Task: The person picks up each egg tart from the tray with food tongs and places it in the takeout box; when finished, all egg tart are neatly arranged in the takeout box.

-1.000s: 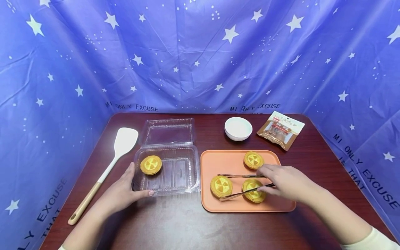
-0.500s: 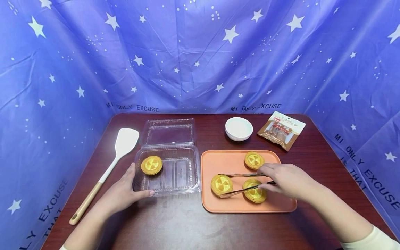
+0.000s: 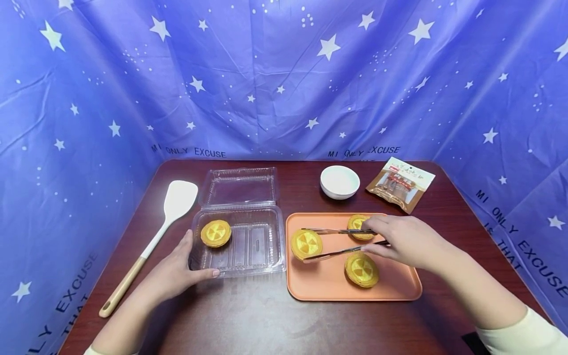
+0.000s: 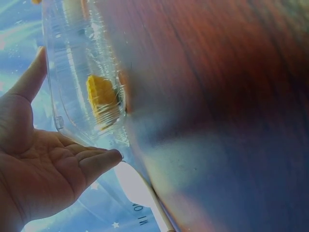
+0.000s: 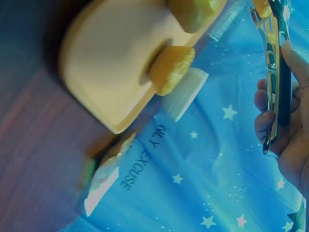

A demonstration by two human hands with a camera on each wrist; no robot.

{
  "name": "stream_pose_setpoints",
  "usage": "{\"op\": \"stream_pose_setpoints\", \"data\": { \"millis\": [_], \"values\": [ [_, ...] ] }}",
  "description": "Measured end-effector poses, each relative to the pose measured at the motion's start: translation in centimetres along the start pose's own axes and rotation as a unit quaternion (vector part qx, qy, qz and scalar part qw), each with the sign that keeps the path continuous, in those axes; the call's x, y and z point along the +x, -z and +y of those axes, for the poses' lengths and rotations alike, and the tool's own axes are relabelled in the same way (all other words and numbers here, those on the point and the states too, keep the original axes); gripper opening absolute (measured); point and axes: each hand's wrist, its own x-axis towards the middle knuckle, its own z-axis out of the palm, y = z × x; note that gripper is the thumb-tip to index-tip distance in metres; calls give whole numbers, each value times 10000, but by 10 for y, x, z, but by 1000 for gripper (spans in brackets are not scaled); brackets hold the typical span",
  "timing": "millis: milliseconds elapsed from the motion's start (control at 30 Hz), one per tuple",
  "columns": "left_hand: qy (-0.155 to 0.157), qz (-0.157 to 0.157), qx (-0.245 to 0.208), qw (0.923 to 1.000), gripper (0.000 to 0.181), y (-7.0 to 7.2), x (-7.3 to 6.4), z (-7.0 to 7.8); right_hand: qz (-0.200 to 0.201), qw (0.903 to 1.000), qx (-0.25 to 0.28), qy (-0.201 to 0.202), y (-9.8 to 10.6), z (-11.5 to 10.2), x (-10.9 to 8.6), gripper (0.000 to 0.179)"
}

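Observation:
My right hand [image 3: 404,241] grips metal tongs [image 3: 341,249], their arms either side of an egg tart [image 3: 306,244] over the left part of the orange tray [image 3: 326,291]. That tart looks raised off the tray. Two more tarts sit on the tray, one front right [image 3: 362,270] and one at the back [image 3: 357,224], partly behind the tongs and fingers. My left hand [image 3: 170,268], fingers and thumb spread, touches the near-left corner of a clear plastic clamshell box [image 3: 248,251]. One tart [image 3: 216,233] lies in the box's base, whose lid is folded back.
Left of the box lies a white spatula [image 3: 179,199] with a wooden handle. A white bowl [image 3: 339,182] stands behind the tray, beside a brown snack packet [image 3: 401,185]. A blue star-patterned cloth [image 3: 284,98] hangs around the back and sides of the table [image 3: 248,315].
The tongs and the tart between them have moved left and away from me, seemingly upward, uncovering the front-right tart. My left hand stays at the box.

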Motion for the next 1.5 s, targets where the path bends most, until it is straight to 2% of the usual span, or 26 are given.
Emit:
{"op": "stream_pose_setpoints", "data": {
  "millis": [233, 533, 800, 967, 1233, 1500],
  "values": [
    [26, -11, -4, 10000, 139, -1, -1, 1, 91, 9998, 99, 140, 2, -6, 23, 28],
    [-1, 12, 57, 10000, 138, -1, -1, 2, 155, 9995, 132, 254, -12, -19, 49, 35],
    [30, 14, 107, 9999, 138, -3, -1, 0, -267, 9983, 402, 326, -32, -36, 75, 33],
    [7, 45, 101, 9999, 138, -3, 0, 0, -426, 9963, 528, 524, -49, -48, 87, 34],
    [-65, 118, 86, 9999, 138, -2, 0, 0, -348, 9970, 247, 641, -67, -67, 103, 34],
    [-61, 118, 116, 9998, 138, -2, 1, 0, -717, 9964, 65, 438, -74, -82, 113, 35]
  ]
}}
